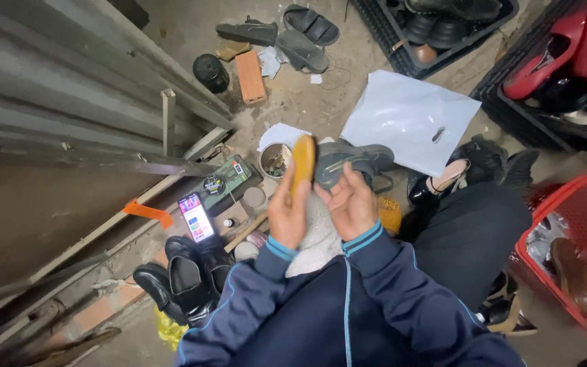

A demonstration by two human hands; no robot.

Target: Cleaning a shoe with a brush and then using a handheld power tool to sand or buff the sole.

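While the left hand (288, 216) closes around a long yellow-orange brush (302, 165) held upright, the right hand (352, 201) grips a grey leather shoe (348, 162) (sole side hard to tell) just beside it, both above a white fleecy cloth (318, 238) on the lap. A lit smartphone (196, 217) lies on the floor near black shoes (183, 278).

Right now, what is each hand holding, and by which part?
Left hand grips the yellow-brown brush by its lower end. Right hand holds the dark shoe from below.
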